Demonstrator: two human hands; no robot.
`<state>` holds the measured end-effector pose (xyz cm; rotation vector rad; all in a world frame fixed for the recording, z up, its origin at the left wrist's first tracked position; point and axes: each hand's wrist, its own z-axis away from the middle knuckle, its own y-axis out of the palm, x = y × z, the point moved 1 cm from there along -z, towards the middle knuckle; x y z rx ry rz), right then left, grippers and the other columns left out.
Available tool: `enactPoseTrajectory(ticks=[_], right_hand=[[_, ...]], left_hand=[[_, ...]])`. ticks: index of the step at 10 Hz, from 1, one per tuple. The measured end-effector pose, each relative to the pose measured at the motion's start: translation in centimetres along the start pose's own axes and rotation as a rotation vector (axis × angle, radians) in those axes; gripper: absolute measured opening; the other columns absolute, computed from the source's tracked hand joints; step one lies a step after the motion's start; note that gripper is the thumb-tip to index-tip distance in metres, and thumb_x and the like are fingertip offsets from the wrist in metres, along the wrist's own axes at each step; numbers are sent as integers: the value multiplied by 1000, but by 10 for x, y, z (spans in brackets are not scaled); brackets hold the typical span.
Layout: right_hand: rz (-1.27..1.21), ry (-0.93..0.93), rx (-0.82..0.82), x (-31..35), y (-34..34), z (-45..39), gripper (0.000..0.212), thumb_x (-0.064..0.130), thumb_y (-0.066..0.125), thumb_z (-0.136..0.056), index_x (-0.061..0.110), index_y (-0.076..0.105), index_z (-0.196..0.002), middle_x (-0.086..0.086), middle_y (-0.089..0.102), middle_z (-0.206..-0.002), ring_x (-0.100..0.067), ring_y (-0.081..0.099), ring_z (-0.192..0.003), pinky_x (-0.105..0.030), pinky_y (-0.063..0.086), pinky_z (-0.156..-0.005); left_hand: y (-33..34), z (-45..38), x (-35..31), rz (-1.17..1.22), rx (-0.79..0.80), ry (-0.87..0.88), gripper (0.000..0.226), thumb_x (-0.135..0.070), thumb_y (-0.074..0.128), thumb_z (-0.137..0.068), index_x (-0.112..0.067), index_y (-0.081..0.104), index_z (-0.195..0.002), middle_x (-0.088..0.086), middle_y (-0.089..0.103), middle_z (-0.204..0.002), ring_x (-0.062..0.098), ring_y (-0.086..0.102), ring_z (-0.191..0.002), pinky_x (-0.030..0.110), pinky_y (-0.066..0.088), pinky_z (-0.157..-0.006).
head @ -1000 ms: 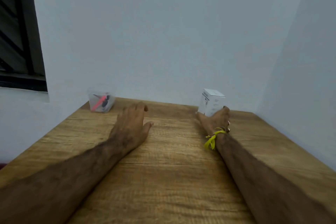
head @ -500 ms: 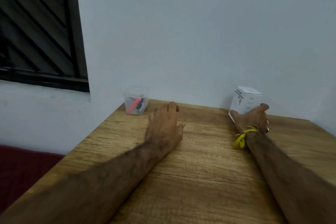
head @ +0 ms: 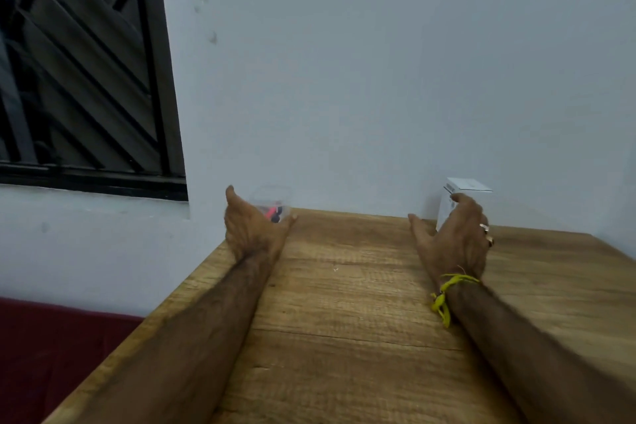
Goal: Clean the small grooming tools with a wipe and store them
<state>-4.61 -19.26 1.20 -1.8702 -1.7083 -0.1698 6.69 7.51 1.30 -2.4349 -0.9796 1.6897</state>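
Observation:
A small clear plastic container (head: 273, 198) holding a pink tool and a black tool (head: 273, 212) stands at the table's far left corner against the wall. My left hand (head: 253, 229) is right in front of it. Its fingers are spread to the container's left and the thumb reaches the container's right base. A white cardboard box (head: 464, 188) stands at the far right by the wall. My right hand (head: 454, 237), with rings and a yellow wrist thread, lays its fingers on the box's front, thumb spread out to the left.
The wooden table (head: 344, 320) ends at the pale wall behind both objects. Its left edge drops to a dark red surface (head: 51, 354). A dark barred window (head: 79, 62) is on the left wall.
Both hands have lifted off the tabletop and moved forward, the left up to the clear container, the right onto the white box. The view has turned further left.

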Motion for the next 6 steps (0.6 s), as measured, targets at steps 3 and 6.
enactPoseTrajectory(ticks=[3,6], right_hand=[[-66,-8,163,3,19,-9,73,40,77,-77,10,41,-133,-13,57,-120,-35,53,-112,-48,48,-92],[-64,-4,216,1,29,0,70,42,75,-78,11,41,-131,-11,56,-119,-34,53,-110,-51,46,-92]], left_hand=[[25,-27,-3,26,81,87,118,-33,88,-70,-17,5,-151,8,56,-118,24,57,-103,32,49,-89],[20,-21,6,-1,35,43,119,-33,89,-69,-17,5,-151,18,58,-126,33,58,-112,40,50,-93]])
